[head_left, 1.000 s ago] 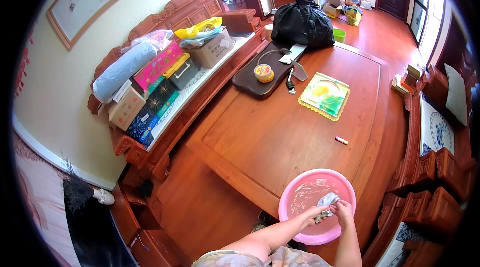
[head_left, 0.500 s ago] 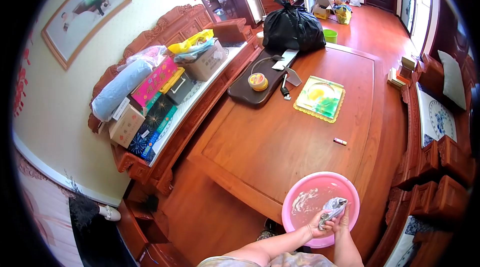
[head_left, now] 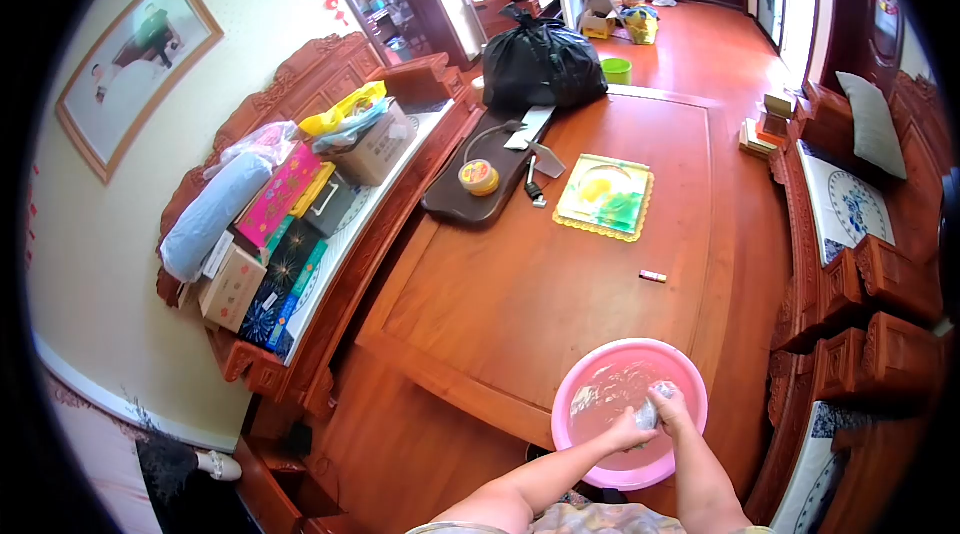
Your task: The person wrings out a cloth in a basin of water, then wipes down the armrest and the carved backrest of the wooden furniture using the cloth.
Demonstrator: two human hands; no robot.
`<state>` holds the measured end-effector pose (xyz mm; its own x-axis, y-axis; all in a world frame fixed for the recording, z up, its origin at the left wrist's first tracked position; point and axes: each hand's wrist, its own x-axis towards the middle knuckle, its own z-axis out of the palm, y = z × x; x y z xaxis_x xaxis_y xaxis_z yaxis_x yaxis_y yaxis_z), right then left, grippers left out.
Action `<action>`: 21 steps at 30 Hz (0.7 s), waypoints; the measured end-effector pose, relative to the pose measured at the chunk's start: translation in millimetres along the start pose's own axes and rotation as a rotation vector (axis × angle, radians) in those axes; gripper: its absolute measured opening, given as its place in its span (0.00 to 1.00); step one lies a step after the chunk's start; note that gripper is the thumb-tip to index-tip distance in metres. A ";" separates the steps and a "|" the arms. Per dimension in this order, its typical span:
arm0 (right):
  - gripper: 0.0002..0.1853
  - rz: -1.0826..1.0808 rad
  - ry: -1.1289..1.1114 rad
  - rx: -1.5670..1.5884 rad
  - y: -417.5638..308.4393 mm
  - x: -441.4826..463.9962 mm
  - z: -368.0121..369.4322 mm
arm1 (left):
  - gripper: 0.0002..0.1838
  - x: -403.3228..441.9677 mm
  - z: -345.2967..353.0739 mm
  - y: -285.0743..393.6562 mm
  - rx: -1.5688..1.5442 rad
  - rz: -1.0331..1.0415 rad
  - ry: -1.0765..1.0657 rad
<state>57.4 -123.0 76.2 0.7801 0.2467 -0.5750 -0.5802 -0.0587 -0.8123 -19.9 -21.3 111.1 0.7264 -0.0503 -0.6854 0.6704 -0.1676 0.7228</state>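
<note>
A pink plastic basin (head_left: 562,424) holding water sits at the near corner of the wooden table (head_left: 480,304). Inside it, a wet grey-and-white cloth (head_left: 648,417) is bunched up between my two hands. My left hand (head_left: 628,431) is closed on its lower left side, fingers partly hidden. From the right, my right hand (head_left: 673,408) wraps round the upper part of the cloth. Both hands are low over the water, within the basin's rim.
A small tube-like item (head_left: 653,276) lies beyond the basin. Farther off are a colourful square tray (head_left: 604,197), a dark tea tray (head_left: 455,196) with a round yellow tub (head_left: 478,177), and a black bag (head_left: 540,64). Carved benches flank the table; boxes (head_left: 235,289) fill the left one.
Both hands have lowered the cloth toward the water and squeezed it into a smaller bundle. The view has shifted slightly, so the room's contents appear farther left.
</note>
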 end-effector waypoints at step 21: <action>0.27 0.358 -0.192 0.105 -18.4 -6.3 -4.8 | 0.20 4.9 -12.7 -23.4 0.098 0.140 -0.091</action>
<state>64.2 -128.1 94.2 0.4729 0.4048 -0.7826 -0.8352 -0.0769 -0.5445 -30.1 -5.1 92.0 0.7922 -0.1675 -0.5868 0.5424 -0.2473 0.8029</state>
